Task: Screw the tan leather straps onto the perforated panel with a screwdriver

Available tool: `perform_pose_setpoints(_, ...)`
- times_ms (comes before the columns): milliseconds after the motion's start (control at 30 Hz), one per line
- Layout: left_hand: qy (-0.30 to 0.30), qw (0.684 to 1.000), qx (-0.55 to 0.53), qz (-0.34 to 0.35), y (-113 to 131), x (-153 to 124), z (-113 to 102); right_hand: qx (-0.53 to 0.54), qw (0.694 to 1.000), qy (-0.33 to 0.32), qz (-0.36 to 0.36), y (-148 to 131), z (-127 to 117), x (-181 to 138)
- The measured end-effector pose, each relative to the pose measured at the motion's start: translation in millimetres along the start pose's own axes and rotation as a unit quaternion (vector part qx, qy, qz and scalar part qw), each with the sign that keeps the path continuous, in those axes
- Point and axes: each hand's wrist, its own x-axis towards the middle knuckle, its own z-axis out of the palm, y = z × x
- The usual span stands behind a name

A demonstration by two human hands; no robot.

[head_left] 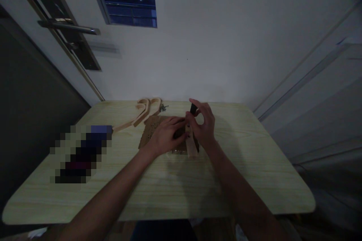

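Note:
A pale wooden piece with dark spots or holes along it lies upright in view on a brown cardboard sheet. My left hand rests over the cardboard, its thumb and fingertips closed against the left side of the wooden piece. Above the far end of that piece, my right hand pinches a short black cylindrical object between thumb and index finger. The lower end of the black object is hidden by the fingers, so its exact kind does not show.
Several curved wooden hook-like pieces lie at the back left of the table, beside a small pile of screws. A pixelated patch covers something at the left. Behind stands a white door with a metal handle.

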Motion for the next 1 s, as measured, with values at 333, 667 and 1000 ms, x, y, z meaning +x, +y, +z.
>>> perform_pose_setpoints(333, -0.002, 1.0, -0.003, 0.005, -0.7, 0.1, 0.1, 0.064, 0.997, -0.04, 0.023, -0.8, -1.3, -0.9)
perform_pose_setpoints(667, -0.005, 1.0, 0.0, -0.002, -0.6, -1.0, 0.0, -0.027, 0.999, 0.012, 0.021, 0.3, -3.4, 0.2)
perform_pose_setpoints(1000, 0.001, 1.0, -0.002, -0.001, 0.5, -0.2, -0.5, 0.028, 0.999, -0.03, 0.01, -0.2, -0.5, -5.8)
